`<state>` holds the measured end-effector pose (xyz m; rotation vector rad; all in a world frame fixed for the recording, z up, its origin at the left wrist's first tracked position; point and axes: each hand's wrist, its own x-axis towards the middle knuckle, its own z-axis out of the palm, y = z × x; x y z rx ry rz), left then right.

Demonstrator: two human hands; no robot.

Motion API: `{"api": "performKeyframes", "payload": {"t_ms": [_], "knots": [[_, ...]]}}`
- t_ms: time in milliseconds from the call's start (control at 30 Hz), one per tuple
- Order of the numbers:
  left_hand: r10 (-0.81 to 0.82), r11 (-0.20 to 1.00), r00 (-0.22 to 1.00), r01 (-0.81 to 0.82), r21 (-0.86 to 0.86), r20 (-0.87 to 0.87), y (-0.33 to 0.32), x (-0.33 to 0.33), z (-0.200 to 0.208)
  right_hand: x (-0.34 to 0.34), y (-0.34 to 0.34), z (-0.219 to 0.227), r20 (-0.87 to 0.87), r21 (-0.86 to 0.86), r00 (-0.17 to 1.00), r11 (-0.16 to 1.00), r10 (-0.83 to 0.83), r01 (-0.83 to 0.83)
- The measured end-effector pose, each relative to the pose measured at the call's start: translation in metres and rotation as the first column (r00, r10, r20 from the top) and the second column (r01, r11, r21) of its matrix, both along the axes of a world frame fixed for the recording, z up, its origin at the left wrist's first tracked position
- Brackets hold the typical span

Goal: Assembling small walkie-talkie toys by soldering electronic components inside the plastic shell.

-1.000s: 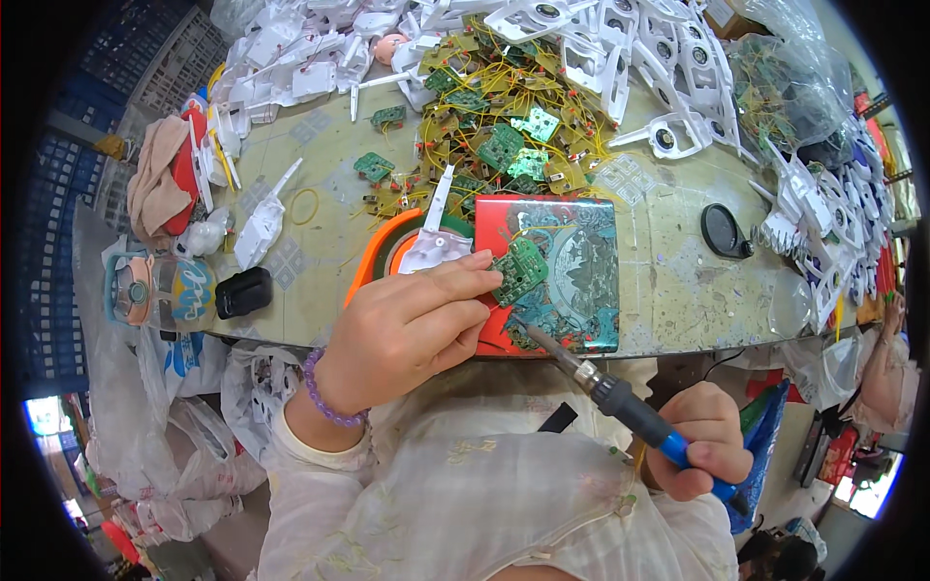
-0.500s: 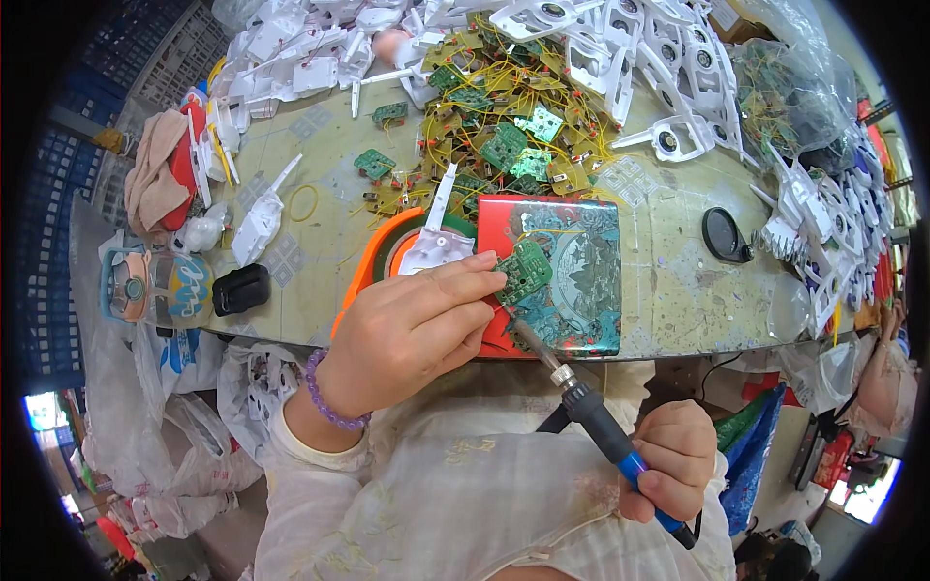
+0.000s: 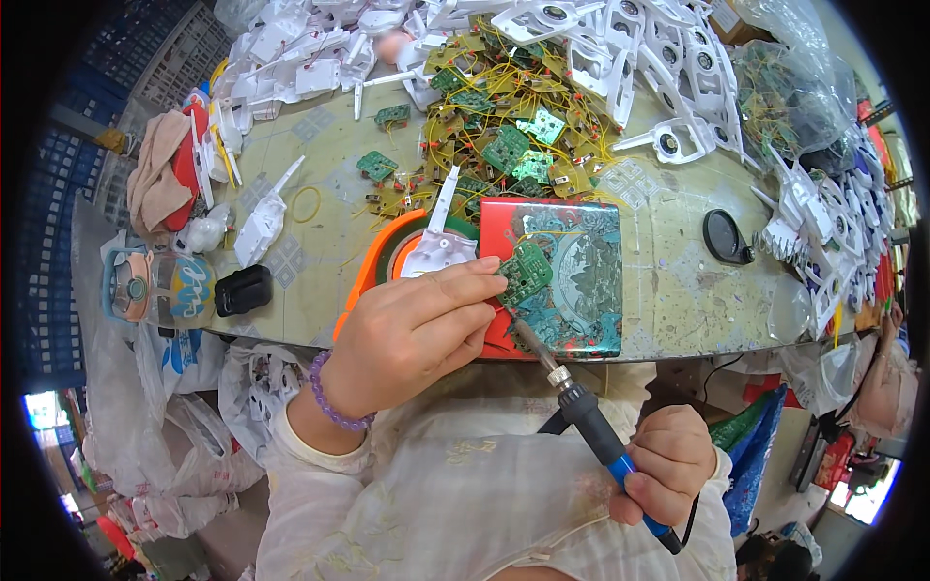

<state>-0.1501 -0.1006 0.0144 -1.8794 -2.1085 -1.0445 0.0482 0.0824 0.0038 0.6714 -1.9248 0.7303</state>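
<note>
My left hand, wearing a purple bead bracelet, pinches the left edge of a small green circuit board. Under the board lies a flat red-and-teal box. Gripped in my right hand is a soldering iron with a blue and black handle. Its tip is at the board's lower edge; whether it touches is too small to tell. Beside my left fingers, a white plastic shell with a long stem rests over an orange ring-shaped holder, partly hidden by that hand.
Behind the box rises a heap of circuit boards with yellow wires. White plastic shells pile up at the far left, and white frames at the far right. A black round cap lies rightward; a clear bottle lies left.
The soldering iron's handle and my right hand have shifted slightly to the left. My left hand and the circuit board stay almost in place.
</note>
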Motion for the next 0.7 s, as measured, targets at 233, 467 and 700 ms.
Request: {"api": "performKeyframes", "payload": {"t_ms": [233,467,700], "knots": [[-0.003,1.0,1.0,0.003,-0.002,-0.002,-0.0001,0.0,0.0009,-0.0004,-0.0008,0.0005,0.008,0.001,1.0,1.0,0.004,-0.004],[0.015,1.0,1.0,-0.015,-0.002,0.005,0.0008,0.0006,0.0022,-0.0007,0.0004,-0.0057,-0.016,0.018,0.999,0.999,0.034,-0.033],[0.028,1.0,1.0,-0.028,-0.007,0.0,0.0015,0.0021,0.0058,0.0085,0.0024,-0.0066,-0.055,0.011,0.997,0.998,-0.058,0.059]]}}
